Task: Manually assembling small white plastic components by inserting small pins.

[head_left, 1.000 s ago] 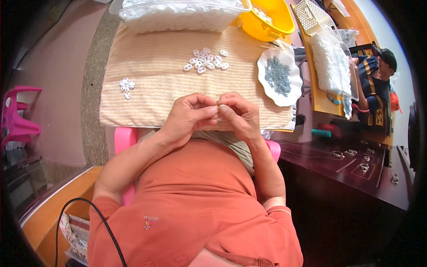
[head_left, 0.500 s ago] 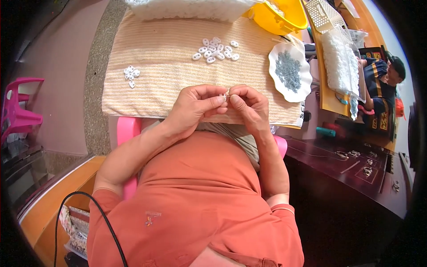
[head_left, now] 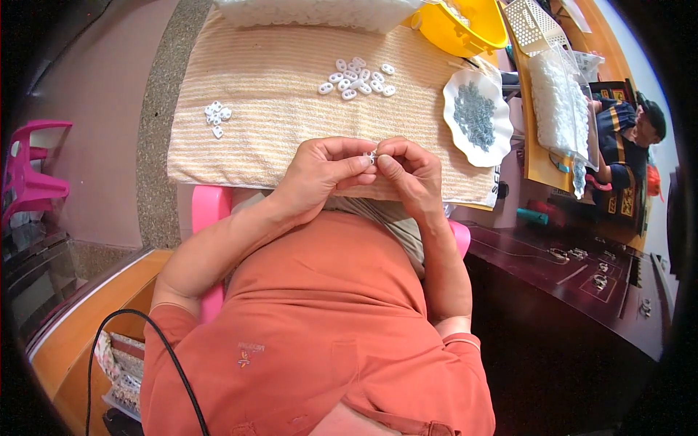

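Thumb and fingers of my left hand (head_left: pixel 320 174) pinch a small white piece (head_left: pixel 372 157) over the towel's near edge. From the other side my right hand (head_left: pixel 411 174) closes its thumb and forefinger on the same piece; fingertips cover most of it. Beyond my hands, white oval pieces with two holes (head_left: pixel 364 75) lie in a loose pile. A smaller cluster of white pieces (head_left: pixel 217 113) sits to the left. On the right stands a white wavy-edged plate (head_left: pixel 486 155) heaped with small grey translucent parts (head_left: pixel 474 116).
The striped towel (head_left: pixel 276 65) covers the table. At its far side are a bulky clear bag of white pieces (head_left: pixel 320 14) and a yellow basin (head_left: pixel 465 36). Another bag (head_left: pixel 558 105) lies on a wooden surface at right, near another person (head_left: pixel 625 131). A pink stool (head_left: pixel 36 171) stands left.
Both hands keep almost the same place and pinch. A little more of the white piece shows between the fingertips. The whole view has shifted slightly.
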Action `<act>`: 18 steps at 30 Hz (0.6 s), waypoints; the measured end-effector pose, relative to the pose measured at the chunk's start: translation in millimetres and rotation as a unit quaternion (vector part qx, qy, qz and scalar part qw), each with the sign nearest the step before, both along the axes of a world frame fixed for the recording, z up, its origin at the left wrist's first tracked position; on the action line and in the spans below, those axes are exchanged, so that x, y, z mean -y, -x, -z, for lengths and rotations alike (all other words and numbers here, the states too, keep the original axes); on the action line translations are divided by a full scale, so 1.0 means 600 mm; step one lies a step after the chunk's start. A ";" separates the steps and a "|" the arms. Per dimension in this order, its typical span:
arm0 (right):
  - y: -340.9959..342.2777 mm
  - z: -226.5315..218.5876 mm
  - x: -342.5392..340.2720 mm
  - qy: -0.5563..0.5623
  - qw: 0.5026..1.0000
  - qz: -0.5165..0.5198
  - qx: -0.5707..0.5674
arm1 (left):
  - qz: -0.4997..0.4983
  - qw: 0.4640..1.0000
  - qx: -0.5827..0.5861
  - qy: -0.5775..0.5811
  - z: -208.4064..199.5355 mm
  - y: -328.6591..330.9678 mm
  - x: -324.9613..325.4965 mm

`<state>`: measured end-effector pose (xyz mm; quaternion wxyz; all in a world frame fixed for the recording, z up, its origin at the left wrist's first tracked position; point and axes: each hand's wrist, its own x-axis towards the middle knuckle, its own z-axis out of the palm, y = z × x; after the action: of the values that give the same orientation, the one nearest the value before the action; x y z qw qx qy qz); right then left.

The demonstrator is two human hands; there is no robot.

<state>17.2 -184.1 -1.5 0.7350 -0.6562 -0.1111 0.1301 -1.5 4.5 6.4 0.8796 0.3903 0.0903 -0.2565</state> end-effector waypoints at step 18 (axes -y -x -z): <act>-0.005 -0.003 0.006 0.052 0.999 -0.011 -0.009 | -0.002 1.000 0.006 0.004 0.005 -0.002 0.000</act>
<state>20.1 -187.4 0.2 0.6992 -0.6912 -0.1052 0.1494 -0.2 4.2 3.5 0.8821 0.3884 0.0853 -0.2523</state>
